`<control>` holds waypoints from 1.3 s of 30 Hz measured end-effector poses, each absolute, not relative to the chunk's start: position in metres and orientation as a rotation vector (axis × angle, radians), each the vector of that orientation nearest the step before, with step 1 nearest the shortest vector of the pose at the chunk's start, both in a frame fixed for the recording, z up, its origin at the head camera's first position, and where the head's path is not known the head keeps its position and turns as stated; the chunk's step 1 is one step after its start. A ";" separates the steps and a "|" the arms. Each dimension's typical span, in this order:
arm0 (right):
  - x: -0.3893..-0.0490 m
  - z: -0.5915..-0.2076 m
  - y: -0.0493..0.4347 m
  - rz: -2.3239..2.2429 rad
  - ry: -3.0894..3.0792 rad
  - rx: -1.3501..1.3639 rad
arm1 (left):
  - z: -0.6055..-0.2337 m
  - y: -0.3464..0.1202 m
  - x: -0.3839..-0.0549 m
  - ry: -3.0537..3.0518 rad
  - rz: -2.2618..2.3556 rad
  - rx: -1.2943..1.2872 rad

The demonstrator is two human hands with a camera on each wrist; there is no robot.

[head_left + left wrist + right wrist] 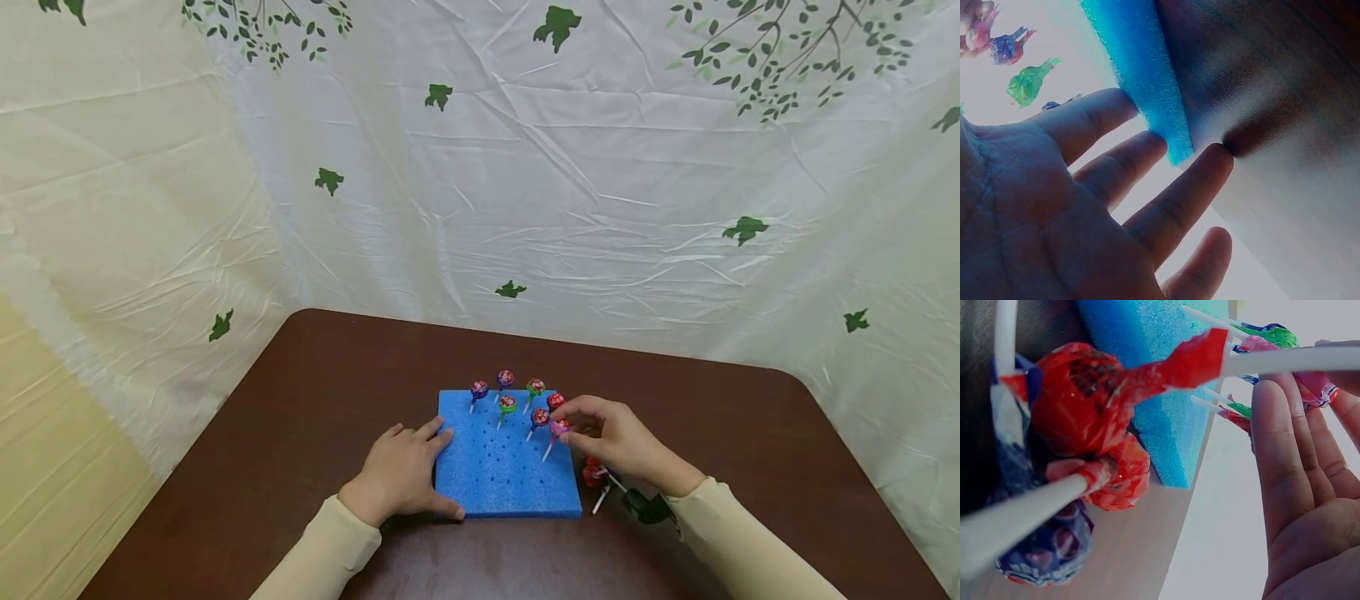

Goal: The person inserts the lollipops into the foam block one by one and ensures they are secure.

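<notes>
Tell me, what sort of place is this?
Probably a small curtained-off corner for tabletop work, though I can't be sure: leaf-print cloth hangs around a brown table, where lollipops stand in a blue block.

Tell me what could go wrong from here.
The right hand, pinching the pink lollipop, might knock the blue lollipop standing close by. Loose lollipops beside the blue foam board lie close to the same hand and could get brushed away. The left hand touches only the board's left side, so a firm push could shift it.
</notes>
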State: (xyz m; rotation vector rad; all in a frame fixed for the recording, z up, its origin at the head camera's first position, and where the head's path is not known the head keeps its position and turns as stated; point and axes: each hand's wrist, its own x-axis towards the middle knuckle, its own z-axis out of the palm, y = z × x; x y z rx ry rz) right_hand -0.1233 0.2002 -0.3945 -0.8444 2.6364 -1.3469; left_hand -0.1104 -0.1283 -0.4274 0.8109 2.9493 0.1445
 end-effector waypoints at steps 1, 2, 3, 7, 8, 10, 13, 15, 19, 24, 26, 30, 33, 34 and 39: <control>-0.124 -0.396 0.201 -1.347 2.636 -0.851 | -0.428 -0.128 -0.110 2.951 0.144 0.813; -0.125 -0.397 0.202 -1.345 2.636 -0.853 | -0.428 -0.128 -0.110 2.951 0.143 0.814; -0.126 -0.399 0.203 -1.340 2.637 -0.854 | -0.428 -0.128 -0.110 2.951 0.141 0.814; -0.130 -0.405 0.208 -1.339 2.625 -0.860 | -0.428 -0.129 -0.110 2.953 0.144 0.813; -0.131 -0.406 0.208 -1.346 2.615 -0.863 | -0.428 -0.129 -0.110 2.954 0.144 0.813; -0.133 -0.408 0.209 -1.359 2.595 -0.872 | -0.428 -0.129 -0.111 2.953 0.146 0.814; -0.133 -0.409 0.209 -1.352 2.577 -0.857 | -0.428 -0.129 -0.111 2.950 0.145 0.810; -0.133 -0.409 0.209 -1.340 2.575 -0.842 | -0.427 -0.129 -0.110 2.947 0.147 0.806; -0.133 -0.410 0.209 -1.323 2.573 -0.813 | -0.425 -0.128 -0.110 2.942 0.150 0.798; -0.134 -0.410 0.209 -1.322 2.556 -0.817 | -0.425 -0.129 -0.110 2.945 0.146 0.801; -0.134 -0.410 0.209 -1.323 2.552 -0.819 | -0.426 -0.129 -0.110 2.948 0.147 0.802; -0.135 -0.411 0.208 -1.319 2.551 -0.809 | -0.426 -0.129 -0.109 2.951 0.150 0.803; -0.136 -0.411 0.208 -1.313 2.549 -0.794 | -0.426 -0.129 -0.109 2.953 0.155 0.802; -0.137 -0.411 0.208 -1.311 2.549 -0.789 | -0.426 -0.129 -0.109 2.953 0.156 0.801; -0.139 -0.412 0.209 -1.312 2.537 -0.779 | -0.425 -0.129 -0.110 2.955 0.150 0.802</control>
